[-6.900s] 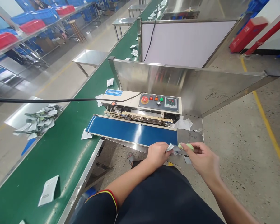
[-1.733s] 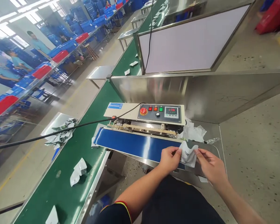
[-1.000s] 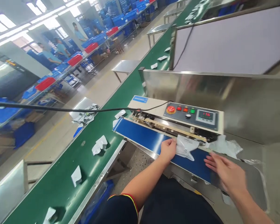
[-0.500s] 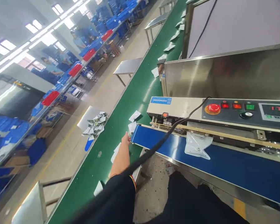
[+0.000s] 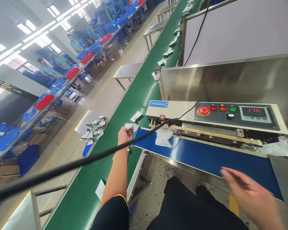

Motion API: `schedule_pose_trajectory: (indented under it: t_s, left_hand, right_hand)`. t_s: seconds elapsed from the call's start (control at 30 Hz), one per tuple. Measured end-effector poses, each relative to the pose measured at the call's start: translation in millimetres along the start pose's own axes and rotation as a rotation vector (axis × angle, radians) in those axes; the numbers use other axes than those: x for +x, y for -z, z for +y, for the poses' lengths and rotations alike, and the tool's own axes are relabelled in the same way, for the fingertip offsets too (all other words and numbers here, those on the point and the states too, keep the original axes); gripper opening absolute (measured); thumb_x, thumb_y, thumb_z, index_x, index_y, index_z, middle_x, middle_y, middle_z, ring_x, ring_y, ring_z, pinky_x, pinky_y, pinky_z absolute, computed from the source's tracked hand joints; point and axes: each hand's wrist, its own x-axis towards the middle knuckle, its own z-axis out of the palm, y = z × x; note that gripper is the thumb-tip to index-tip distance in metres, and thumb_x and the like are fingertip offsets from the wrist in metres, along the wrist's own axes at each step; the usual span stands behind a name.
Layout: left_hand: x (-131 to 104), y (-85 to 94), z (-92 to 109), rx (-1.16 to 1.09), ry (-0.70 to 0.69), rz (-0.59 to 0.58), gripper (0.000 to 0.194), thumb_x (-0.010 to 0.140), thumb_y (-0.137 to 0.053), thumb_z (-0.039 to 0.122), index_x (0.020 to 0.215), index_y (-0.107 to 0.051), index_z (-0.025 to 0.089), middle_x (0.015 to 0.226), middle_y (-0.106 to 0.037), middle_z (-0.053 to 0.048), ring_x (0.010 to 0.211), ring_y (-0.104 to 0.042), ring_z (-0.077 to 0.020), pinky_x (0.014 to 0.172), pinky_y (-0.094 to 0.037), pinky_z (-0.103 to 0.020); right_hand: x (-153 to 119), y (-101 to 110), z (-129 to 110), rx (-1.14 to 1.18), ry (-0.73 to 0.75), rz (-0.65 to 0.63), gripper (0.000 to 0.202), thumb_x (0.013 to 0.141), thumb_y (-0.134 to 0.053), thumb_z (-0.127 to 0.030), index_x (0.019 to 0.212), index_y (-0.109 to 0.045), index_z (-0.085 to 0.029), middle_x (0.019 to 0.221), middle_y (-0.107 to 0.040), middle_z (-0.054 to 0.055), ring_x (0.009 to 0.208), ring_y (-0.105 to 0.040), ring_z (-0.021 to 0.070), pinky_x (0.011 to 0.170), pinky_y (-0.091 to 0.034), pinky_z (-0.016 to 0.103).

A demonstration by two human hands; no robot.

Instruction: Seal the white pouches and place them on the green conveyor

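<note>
The left hand (image 5: 124, 133) reaches out to the far end of the blue belt (image 5: 206, 157) of the sealing machine (image 5: 213, 116) and pinches a white pouch (image 5: 130, 126) lying at the edge of the green conveyor (image 5: 115, 127). A clear bag (image 5: 163, 138) lies on the blue belt under the sealing rail. The right hand (image 5: 252, 198), blurred and with fingers spread, hovers at the belt's near edge, holding nothing.
</note>
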Motion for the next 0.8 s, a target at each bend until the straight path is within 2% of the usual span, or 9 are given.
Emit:
schedule_pose_trajectory:
  t_s: [0.07,0.1,0.17,0.27,0.33,0.47,0.57,0.67,0.8]
  left_hand:
    - [-63,-7.0,-9,-0.005,-0.004,-0.133,0.014,0.085,-0.068,0.024,0.078,-0.056,0.020,0.064,-0.057,0.001,0.057,-0.048,-0.0111,0.053,-0.038,-0.020]
    - [-97,-14.2,-17,0.005,-0.004,-0.209,0.014,0.083,-0.070,0.027,0.079,-0.059,0.019,0.066,-0.059,0.000,0.058,-0.050,-0.0118,0.053,-0.039,-0.020]
    - [-162,-34.0,-42,0.046,0.036,-0.365,0.017,0.080,-0.074,0.032,0.082,-0.064,0.018,0.071,-0.064,-0.003,0.061,-0.052,-0.0129,0.056,-0.042,-0.022]
    - [-241,-66.9,-88,0.089,0.169,-0.598,0.025,0.079,-0.076,0.041,0.082,-0.069,0.017,0.075,-0.065,-0.005,0.063,-0.052,-0.0134,0.058,-0.042,-0.025]
    - [-275,-86.1,-119,0.125,0.162,-0.638,0.033,0.084,-0.075,0.050,0.078,-0.067,0.019,0.075,-0.064,-0.005,0.065,-0.052,-0.0144,0.060,-0.043,-0.027]
    - [-307,-122.6,-175,0.239,-0.140,-0.598,0.048,0.092,-0.072,0.068,0.100,-0.077,0.021,0.101,-0.076,-0.010,0.094,-0.066,-0.0242,0.081,-0.054,-0.032]
    - [-317,-156.0,-209,0.354,-0.216,-0.815,0.055,0.093,-0.072,0.071,0.106,-0.083,0.018,0.102,-0.079,-0.012,0.096,-0.067,-0.0263,0.086,-0.054,-0.035]
    - [-324,-195.6,-240,0.445,-0.176,-0.920,0.053,0.096,-0.068,0.067,0.083,-0.082,0.017,0.077,-0.072,-0.006,0.077,-0.060,-0.0219,0.076,-0.049,-0.034]
    - [-327,-243.3,-272,0.441,0.015,-0.807,0.055,0.085,-0.077,0.068,0.060,-0.069,0.020,0.058,-0.053,0.000,0.065,-0.048,-0.0184,0.067,-0.044,-0.033]
  right_hand:
    - [6,-32,-26,0.032,0.289,-0.209,0.047,0.092,-0.075,-0.073,0.105,-0.089,-0.030,0.111,-0.084,0.012,0.095,-0.080,0.0353,0.088,-0.070,0.050]
    - [8,-45,-40,0.067,0.445,-0.275,0.045,0.096,-0.074,-0.068,0.112,-0.089,-0.029,0.119,-0.084,0.011,0.105,-0.080,0.0351,0.098,-0.068,0.051]
    - [12,-61,-60,0.127,0.699,-0.263,0.040,0.103,-0.073,-0.059,0.125,-0.086,-0.028,0.137,-0.080,0.011,0.125,-0.076,0.0349,0.112,-0.062,0.053]
    - [21,-50,-65,0.169,0.870,-0.205,0.027,0.112,-0.065,-0.046,0.119,-0.086,-0.030,0.135,-0.081,0.009,0.126,-0.076,0.0311,0.114,-0.061,0.051]
    - [26,-26,-52,0.192,0.774,-0.195,0.031,0.114,-0.060,-0.047,0.110,-0.086,-0.031,0.125,-0.084,0.007,0.118,-0.079,0.0298,0.111,-0.063,0.048]
    - [40,35,-6,0.276,0.320,-0.114,0.051,0.103,-0.069,-0.074,0.105,-0.085,-0.026,0.109,-0.085,0.009,0.100,-0.082,0.0321,0.098,-0.068,0.043]
    - [59,73,30,0.330,0.088,-0.080,0.067,0.083,-0.082,-0.087,0.097,-0.084,-0.021,0.092,-0.083,0.010,0.084,-0.079,0.0301,0.080,-0.069,0.036]
    - [86,101,58,0.374,-0.128,-0.019,0.068,0.069,-0.092,-0.081,0.094,-0.082,-0.019,0.088,-0.082,0.011,0.078,-0.078,0.0288,0.068,-0.068,0.033]
    - [121,120,72,0.502,-0.405,0.084,0.051,0.065,-0.099,-0.055,0.095,-0.081,-0.017,0.085,-0.081,0.011,0.074,-0.079,0.0280,0.066,-0.070,0.034]
